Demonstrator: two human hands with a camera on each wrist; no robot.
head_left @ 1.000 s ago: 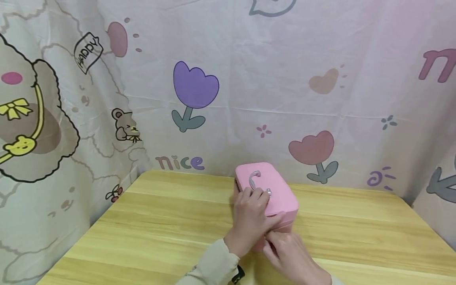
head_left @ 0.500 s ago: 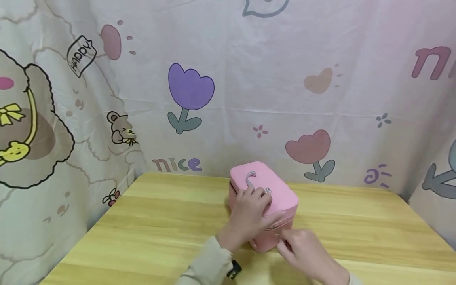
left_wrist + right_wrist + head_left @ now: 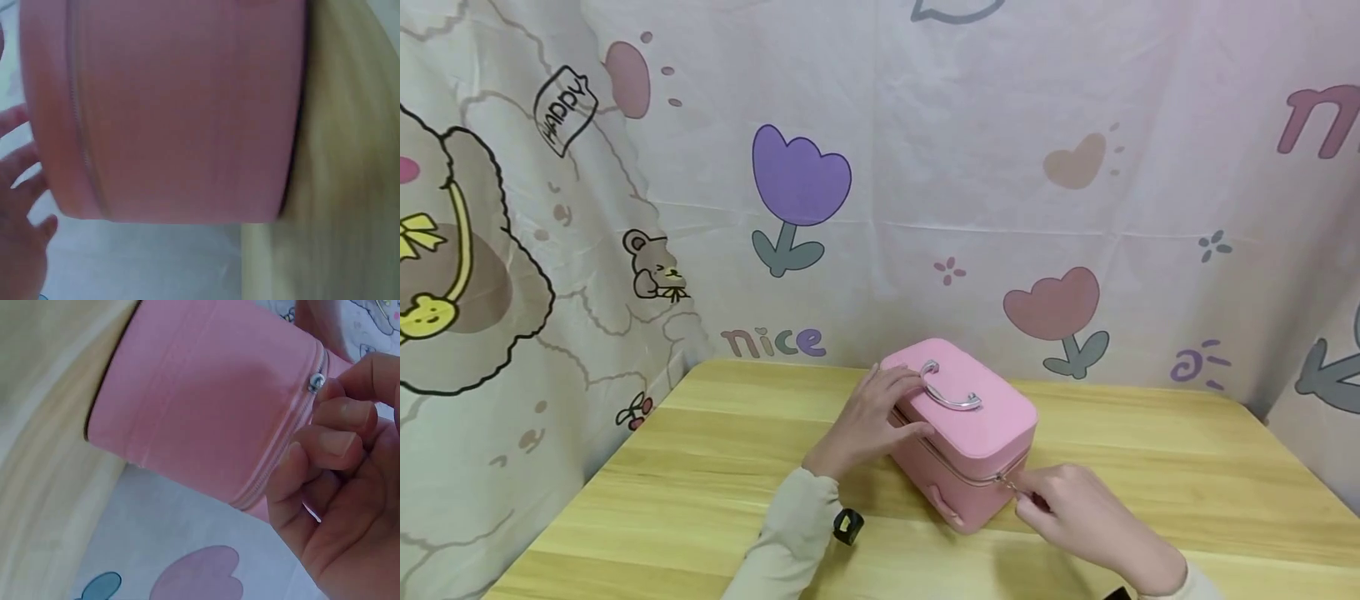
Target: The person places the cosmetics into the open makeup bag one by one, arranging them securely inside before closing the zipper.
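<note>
A pink zippered case (image 3: 977, 425) stands upright on the table, a curved silver handle (image 3: 951, 402) on its lid. My left hand (image 3: 868, 421) rests along the lid's left edge, fingers spread near the handle; the left wrist view shows those fingers (image 3: 22, 165) loosely extended beside the lid. At the case's near right corner, my right hand (image 3: 1071, 508) pinches the zipper pull (image 3: 1006, 483). In the right wrist view the metal slider (image 3: 317, 381) sits on the zipper track by the thumb and index finger, with the other fingers curled. Most of the pull is hidden by the fingertips.
The wood-grain table (image 3: 737, 467) extends around the case. A printed cloth backdrop (image 3: 910, 150) hangs behind and along the sides. A small pink tab (image 3: 945, 507) sticks out from the case's lower side.
My right hand has moved right with the zipper pull, around the near corner of the case. My left hand has slid left off the lid's top and handle. The case has turned slightly.
</note>
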